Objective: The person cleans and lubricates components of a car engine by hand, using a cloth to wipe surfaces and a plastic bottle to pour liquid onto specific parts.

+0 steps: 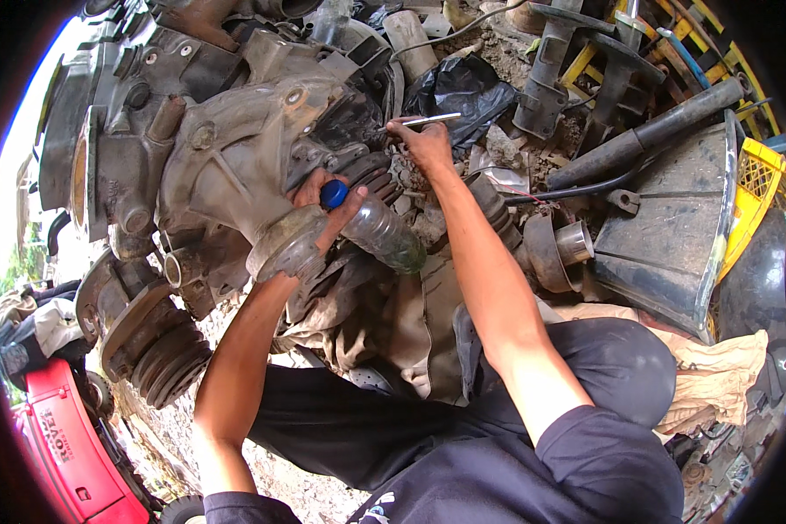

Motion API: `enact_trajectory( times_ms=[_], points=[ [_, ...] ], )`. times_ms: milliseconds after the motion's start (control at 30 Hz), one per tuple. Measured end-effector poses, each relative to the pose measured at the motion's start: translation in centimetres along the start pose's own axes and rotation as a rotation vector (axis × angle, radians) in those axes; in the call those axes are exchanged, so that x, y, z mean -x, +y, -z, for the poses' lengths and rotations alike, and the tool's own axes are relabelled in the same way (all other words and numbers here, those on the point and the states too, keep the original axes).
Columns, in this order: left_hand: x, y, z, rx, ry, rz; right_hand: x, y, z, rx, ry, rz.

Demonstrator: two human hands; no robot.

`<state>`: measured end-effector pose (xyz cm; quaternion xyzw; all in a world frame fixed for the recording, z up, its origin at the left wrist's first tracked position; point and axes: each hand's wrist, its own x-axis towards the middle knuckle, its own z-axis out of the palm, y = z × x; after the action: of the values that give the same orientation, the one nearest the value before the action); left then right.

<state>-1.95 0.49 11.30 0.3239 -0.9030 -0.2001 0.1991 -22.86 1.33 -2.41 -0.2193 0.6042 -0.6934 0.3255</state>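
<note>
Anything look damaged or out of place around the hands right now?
Yes. The plastic bottle in the left hand lies tilted against the grimy engine. The right hand holds a thin metal rod. Nothing looks freshly spilled.

L hand (323, 205) w/ bottle (382, 234), R hand (428, 144) w/ rod (424, 120)

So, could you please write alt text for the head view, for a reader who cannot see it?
The left hand holds a blue-capped plastic bottle against a grimy engine assembly, while the right hand pinches a thin metal rod at it. Scrap car parts and a yellow crate lie around.
</note>
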Motion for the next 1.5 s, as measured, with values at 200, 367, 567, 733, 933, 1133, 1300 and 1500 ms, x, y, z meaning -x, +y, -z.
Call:
enact_trajectory(
  times_ms=[200,367,567,733,933,1133,1300,1500],
  points=[
    [0.4,0.3,0.6,0.046,-0.049,0.113,1.2,-1.7,0.1,0.390,0.024,-0.069],
    [1.1,0.7,0.7,0.177,-0.111,0.125,1.0,-5.5,-1.0,0.517,0.159,0.361],
    [4.2,0.4,2.2,0.254,-0.127,0.102,3.4,-9.3,-0.1,0.168,-0.280,0.154],
    [5.9,-1.7,3.9,0.067,-0.155,0.057,5.4,-9.2,2.3,-0.176,-0.843,-0.278],
    [6.3,-0.5,6.3,-0.035,-0.510,0.042,9.3,-6.7,-0.1,0.419,-1.276,-0.537],
    [8.5,-1.3,7.8,-0.090,-0.628,-0.051,11.8,-0.6,-3.6,0.615,-1.184,-0.314],
    [10.2,-1.5,9.5,-0.062,-0.589,0.002,15.4,3.7,-6.3,0.862,-0.988,0.316],
    [10.0,0.5,10.5,-0.061,-0.650,0.043,16.9,5.3,-6.3,1.312,-0.813,0.173]
  ],
)
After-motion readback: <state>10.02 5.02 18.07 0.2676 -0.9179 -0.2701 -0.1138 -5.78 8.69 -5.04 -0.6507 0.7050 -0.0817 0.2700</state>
